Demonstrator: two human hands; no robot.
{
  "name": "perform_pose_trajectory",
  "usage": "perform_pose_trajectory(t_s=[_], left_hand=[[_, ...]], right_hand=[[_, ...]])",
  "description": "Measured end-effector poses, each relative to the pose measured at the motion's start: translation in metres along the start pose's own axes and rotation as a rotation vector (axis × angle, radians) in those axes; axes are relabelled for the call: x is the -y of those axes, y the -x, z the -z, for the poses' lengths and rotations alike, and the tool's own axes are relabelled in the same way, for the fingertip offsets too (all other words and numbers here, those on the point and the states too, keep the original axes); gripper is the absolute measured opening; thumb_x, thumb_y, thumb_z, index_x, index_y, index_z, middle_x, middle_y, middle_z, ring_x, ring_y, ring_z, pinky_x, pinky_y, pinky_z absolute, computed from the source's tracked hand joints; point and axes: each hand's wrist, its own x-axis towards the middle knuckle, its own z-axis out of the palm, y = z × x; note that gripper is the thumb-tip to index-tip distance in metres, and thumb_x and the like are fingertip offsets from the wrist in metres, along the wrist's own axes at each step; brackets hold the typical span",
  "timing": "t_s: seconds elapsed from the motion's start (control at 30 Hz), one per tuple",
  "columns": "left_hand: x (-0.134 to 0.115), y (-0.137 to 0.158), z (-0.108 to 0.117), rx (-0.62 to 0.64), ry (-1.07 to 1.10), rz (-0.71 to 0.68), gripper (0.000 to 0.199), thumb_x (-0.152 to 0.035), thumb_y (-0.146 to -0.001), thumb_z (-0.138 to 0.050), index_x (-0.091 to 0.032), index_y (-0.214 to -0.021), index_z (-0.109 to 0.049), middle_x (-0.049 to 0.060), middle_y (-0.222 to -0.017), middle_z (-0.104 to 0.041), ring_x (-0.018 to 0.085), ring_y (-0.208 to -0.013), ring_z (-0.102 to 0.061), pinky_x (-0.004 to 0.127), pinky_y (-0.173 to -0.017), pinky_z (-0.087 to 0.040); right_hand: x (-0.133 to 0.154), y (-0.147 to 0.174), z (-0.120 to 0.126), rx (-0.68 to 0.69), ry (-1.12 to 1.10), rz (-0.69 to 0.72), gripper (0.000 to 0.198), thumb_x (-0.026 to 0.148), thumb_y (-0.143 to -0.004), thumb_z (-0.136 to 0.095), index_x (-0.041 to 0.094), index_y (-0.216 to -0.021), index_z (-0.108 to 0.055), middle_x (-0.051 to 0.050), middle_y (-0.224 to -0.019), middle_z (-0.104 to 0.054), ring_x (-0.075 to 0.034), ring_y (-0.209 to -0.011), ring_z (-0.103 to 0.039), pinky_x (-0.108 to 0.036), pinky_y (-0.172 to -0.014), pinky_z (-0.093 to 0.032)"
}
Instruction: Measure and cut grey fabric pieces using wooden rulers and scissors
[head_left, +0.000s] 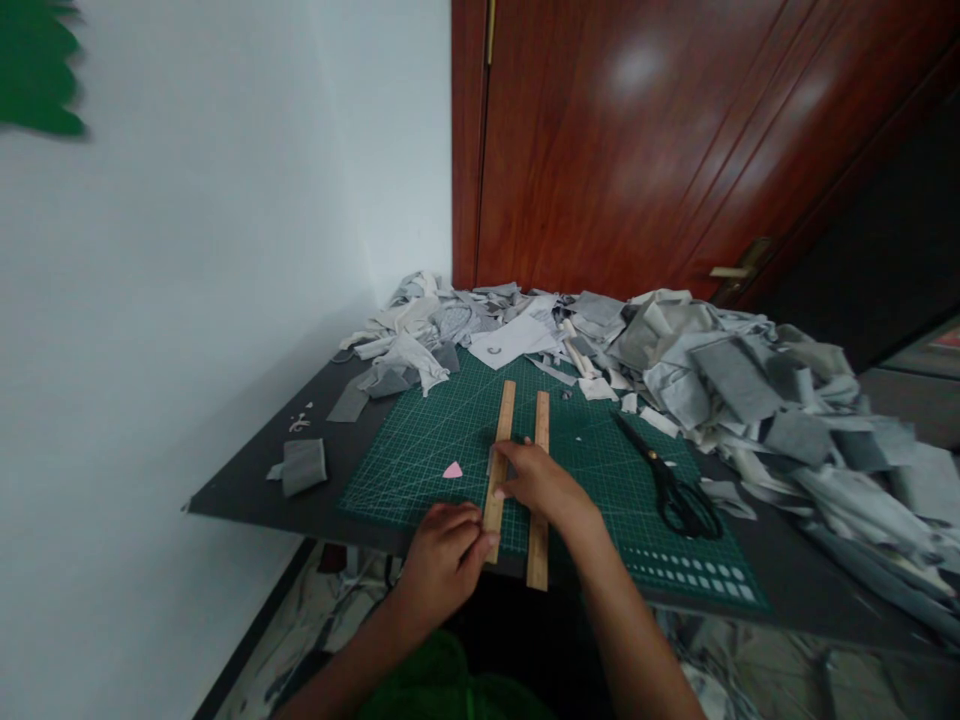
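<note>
Two wooden rulers lie side by side, pointing away from me, on a green cutting mat (420, 430). My left hand (446, 555) is closed at the near end of the left wooden ruler (506, 408), thumb and fingers against its edge. Further up the same ruler, my right hand (544, 485) has its thumb and fingertips curled onto it. The right wooden ruler (538, 550) runs partly beneath my right hand, and its near end juts past the table edge. A small pink piece (452, 470) rests on the mat left of the rulers.
Black-handled scissors (679, 500) lie on the mat's right side. A large heap of grey fabric scraps (739, 380) covers the table's right, and more light scraps (420, 330) are piled at the back. A folded grey piece (304, 467) lies at left. Wall and wooden door (600, 150) stand behind.
</note>
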Motion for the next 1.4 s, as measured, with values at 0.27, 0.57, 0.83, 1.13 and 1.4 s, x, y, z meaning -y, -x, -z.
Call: perform_pose_trajectory(t_s=[0.27,0.57,0.83,1.13,1.4], left_hand=[[0.044,-0.025,0.009,-0.067,-0.296,0.226,0.04,-0.019,-0.09,-0.065,-0.019,-0.13,-0.063,0.013,-0.123,-0.065,0.03,-0.111,-0.06,0.048,-0.098,-0.052],[0.062,-0.052,0.023,0.232,-0.173,0.242,0.022,-0.011,-0.092,-0.057,-0.02,-0.077,-0.07,0.005,-0.084,-0.066,0.023,-0.088,-0.061,0.036,-0.085,-0.047],[0.057,-0.066,0.002,0.102,-0.077,0.237,0.027,-0.006,-0.093,-0.044,-0.021,-0.086,-0.065,0.005,-0.087,-0.064,0.022,-0.087,-0.062,0.033,-0.083,-0.048],[0.067,-0.092,-0.035,-0.034,-0.027,0.368,0.02,-0.013,-0.094,-0.054,-0.02,-0.111,-0.062,0.004,-0.09,-0.072,0.02,-0.085,-0.068,0.03,-0.077,-0.049],[0.066,-0.098,-0.036,-0.005,0.019,0.36,0.018,-0.011,-0.091,-0.055,-0.021,-0.078,-0.06,-0.002,-0.071,-0.064,0.016,-0.068,-0.061,0.026,-0.066,-0.04]], right_hand=[[-0.003,-0.002,-0.002,-0.01,0.008,0.035,0.058,0.007,-0.078,-0.078,0.009,-0.134,-0.061,-0.017,-0.128,-0.073,-0.029,-0.129,-0.062,-0.044,-0.126,-0.019],[0.002,-0.004,-0.001,-0.018,-0.009,0.01,0.054,0.004,-0.075,-0.079,0.012,-0.127,-0.066,-0.016,-0.122,-0.074,-0.031,-0.126,-0.064,-0.04,-0.122,-0.026],[0.003,-0.001,-0.001,-0.043,-0.02,-0.006,0.054,0.005,-0.075,-0.079,0.013,-0.126,-0.064,-0.013,-0.115,-0.076,-0.029,-0.117,-0.067,-0.035,-0.106,-0.041],[0.002,-0.002,-0.002,-0.041,-0.031,0.017,0.044,0.002,-0.075,-0.077,0.013,-0.117,-0.068,-0.013,-0.109,-0.077,-0.029,-0.11,-0.07,-0.031,-0.092,-0.046],[0.002,-0.003,-0.001,-0.027,-0.049,0.014,0.057,0.001,-0.075,-0.075,0.014,-0.129,-0.064,-0.012,-0.12,-0.076,-0.029,-0.118,-0.067,-0.03,-0.099,-0.046]])
